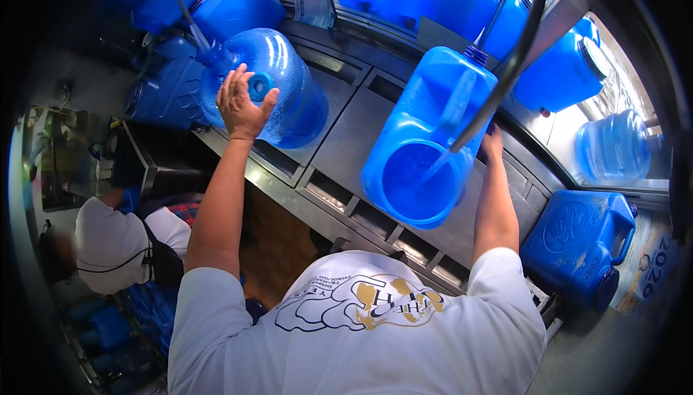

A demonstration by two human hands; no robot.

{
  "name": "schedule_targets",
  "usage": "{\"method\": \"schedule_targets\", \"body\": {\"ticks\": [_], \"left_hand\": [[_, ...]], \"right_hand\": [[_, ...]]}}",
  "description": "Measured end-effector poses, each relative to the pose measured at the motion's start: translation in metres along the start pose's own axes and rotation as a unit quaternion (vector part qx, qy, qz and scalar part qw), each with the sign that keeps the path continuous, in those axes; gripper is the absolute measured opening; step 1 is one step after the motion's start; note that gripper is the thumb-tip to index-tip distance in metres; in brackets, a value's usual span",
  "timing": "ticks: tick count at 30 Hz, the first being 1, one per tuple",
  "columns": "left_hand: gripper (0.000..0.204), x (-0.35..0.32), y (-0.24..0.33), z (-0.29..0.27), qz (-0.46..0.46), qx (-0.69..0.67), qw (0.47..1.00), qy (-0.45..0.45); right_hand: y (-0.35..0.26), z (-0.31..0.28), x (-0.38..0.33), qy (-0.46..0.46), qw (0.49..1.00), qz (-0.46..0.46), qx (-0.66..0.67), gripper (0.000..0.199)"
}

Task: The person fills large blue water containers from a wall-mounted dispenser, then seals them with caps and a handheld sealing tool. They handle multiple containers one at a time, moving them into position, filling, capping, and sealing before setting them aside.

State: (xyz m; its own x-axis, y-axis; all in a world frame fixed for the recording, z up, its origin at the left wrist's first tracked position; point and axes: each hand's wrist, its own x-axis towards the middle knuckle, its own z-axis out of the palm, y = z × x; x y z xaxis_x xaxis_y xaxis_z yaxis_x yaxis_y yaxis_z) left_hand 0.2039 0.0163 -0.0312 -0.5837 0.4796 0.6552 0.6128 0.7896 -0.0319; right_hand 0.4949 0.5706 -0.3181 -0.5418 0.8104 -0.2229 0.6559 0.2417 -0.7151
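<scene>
— "Grip: left hand (244,112) spread wide over the shoulder of a round, translucent blue plastic bottle (296,99); right hand (491,144) beside a boxy blue plastic container (408,110), hold partly hidden, hence untellable. Both stand on a grey metal counter (348,135)."

— "Which stage is shown?"

— "Inflow from a black flexible hose (517,59) appears begun, not finished; the container's wide mouth is uncovered, its level unclear."

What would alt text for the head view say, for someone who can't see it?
A person's left hand is at a round, translucent blue bottle, while the right hand, partly hidden, is beside a boxy blue jug with a dark hose at its open mouth. More blue containers surround the metal counter.
</scene>
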Motion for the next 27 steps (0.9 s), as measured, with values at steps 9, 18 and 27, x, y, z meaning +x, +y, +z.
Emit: {"method": "schedule_targets", "body": {"ticks": [9,18,27], "left_hand": [[0.06,-0.008,-0.025,-0.022,-0.068,-0.338,0.935,0.084],[0.065,0.072,-0.149,0.005,-0.285,-0.561,0.767,0.12],[0.067,0.064,-0.143,0.032,-0.284,-0.512,0.808,0.065]], "right_hand": [[0.017,-0.057,-0.213,-0.038,0.994,0.098,0.024,0.027],[-0.168,0.148,-0.383,-0.237,0.957,-0.167,0.014,0.022],[-0.41,0.266,-0.149,0.005,0.969,-0.202,-0.139,0.039]]}}
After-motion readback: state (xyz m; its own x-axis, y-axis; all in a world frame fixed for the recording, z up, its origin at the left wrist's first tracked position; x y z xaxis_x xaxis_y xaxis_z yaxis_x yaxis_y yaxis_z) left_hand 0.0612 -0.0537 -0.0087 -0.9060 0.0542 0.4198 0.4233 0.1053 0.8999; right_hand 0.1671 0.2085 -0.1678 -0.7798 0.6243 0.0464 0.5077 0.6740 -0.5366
